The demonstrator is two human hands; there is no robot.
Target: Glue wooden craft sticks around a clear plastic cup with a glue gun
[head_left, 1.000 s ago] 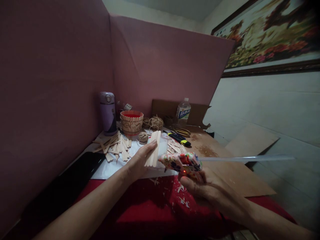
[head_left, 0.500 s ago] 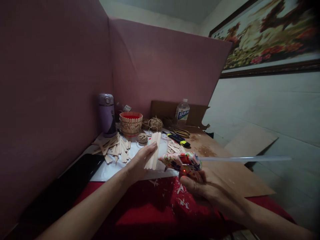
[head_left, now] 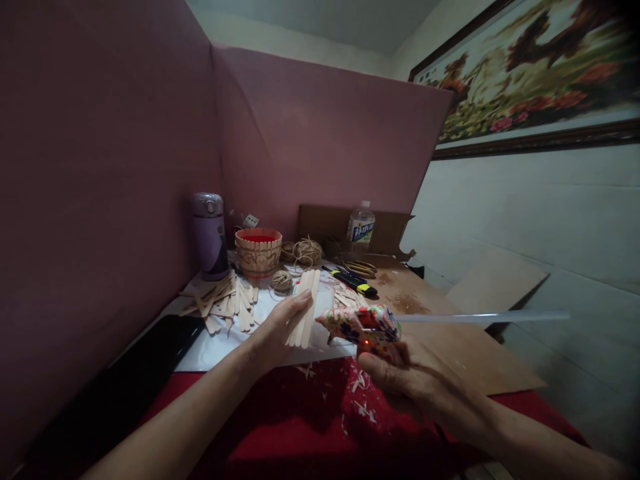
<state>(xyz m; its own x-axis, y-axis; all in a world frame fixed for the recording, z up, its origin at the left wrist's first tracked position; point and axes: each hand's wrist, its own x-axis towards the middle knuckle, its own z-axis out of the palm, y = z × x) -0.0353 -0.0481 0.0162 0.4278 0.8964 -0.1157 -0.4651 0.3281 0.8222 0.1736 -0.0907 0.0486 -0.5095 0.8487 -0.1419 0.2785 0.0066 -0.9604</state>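
Note:
My left hand [head_left: 280, 325] is closed on a few flat wooden craft sticks [head_left: 306, 313], held side by side and tilted upright, thumb across their edge. My right hand [head_left: 400, 373] grips the handle of a flower-patterned hot glue gun [head_left: 360, 325], a small red light glowing on its side. The gun's nozzle points left, a little right of the sticks and apparently apart from them. Out of its back sticks a long clear glue stick [head_left: 485, 318]. Loose craft sticks [head_left: 230, 300] lie heaped left of my left hand; more sticks [head_left: 345, 293] lie behind the gun.
Behind stand a purple flask [head_left: 210, 240], a stick-covered red basket [head_left: 259, 253], balls of twine [head_left: 307, 252] and a plastic bottle [head_left: 361, 230]. A yellow-black utility knife [head_left: 357, 283] lies near a brown board [head_left: 450, 347]. Scraps litter the red cloth [head_left: 300, 427]. A black phone-like slab [head_left: 170, 340] is at left.
The view has shifted slightly, so the background sits a little lower and further left. Both hands keep their holds, with the sticks and glue gun almost unmoved relative to each other.

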